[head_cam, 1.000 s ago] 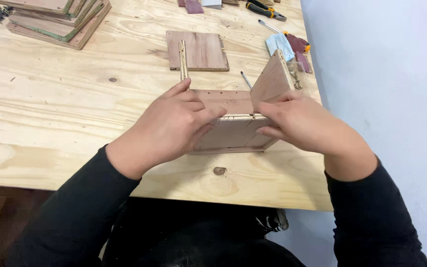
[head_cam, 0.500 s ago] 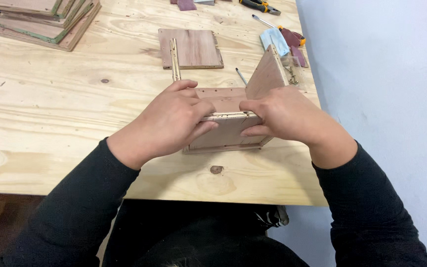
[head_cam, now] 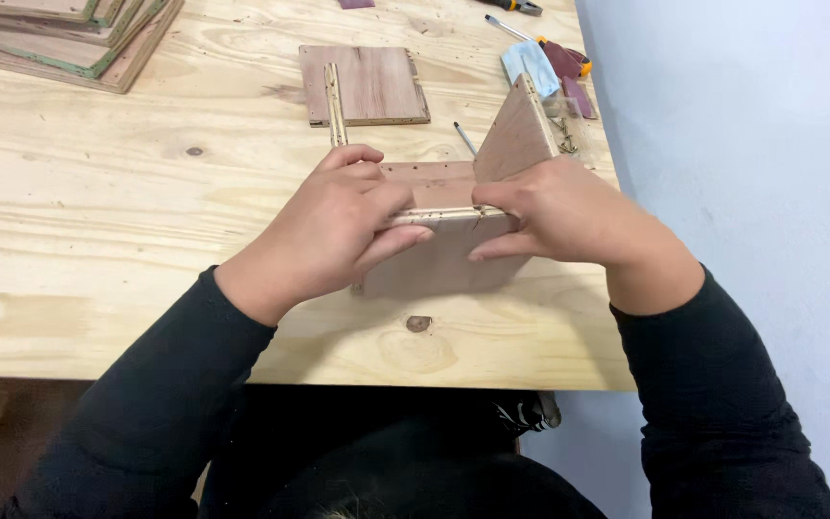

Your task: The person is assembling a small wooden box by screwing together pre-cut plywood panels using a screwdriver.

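A small open box of reddish plywood panels (head_cam: 444, 259) stands on the pale wooden table (head_cam: 127, 211) near its front edge. My left hand (head_cam: 333, 231) grips the top edge of the near panel from the left, fingers curled over it. My right hand (head_cam: 564, 211) holds the same edge at the right corner, where an upright side panel (head_cam: 516, 135) rises. The box floor shows between my hands, with small dark holes in it.
A loose plywood square (head_cam: 367, 82) with a thin wooden strip (head_cam: 335, 101) across it lies behind the box. A stack of boards (head_cam: 69, 38) sits at the far left. Tools, a red-handled cutter (head_cam: 569, 62) and a blue cloth (head_cam: 530, 65) lie far right, by the white wall.
My hands and the box have hardly moved on the table; the camera has shifted a little, and my fingers have closed tighter on the near panel's top edge.
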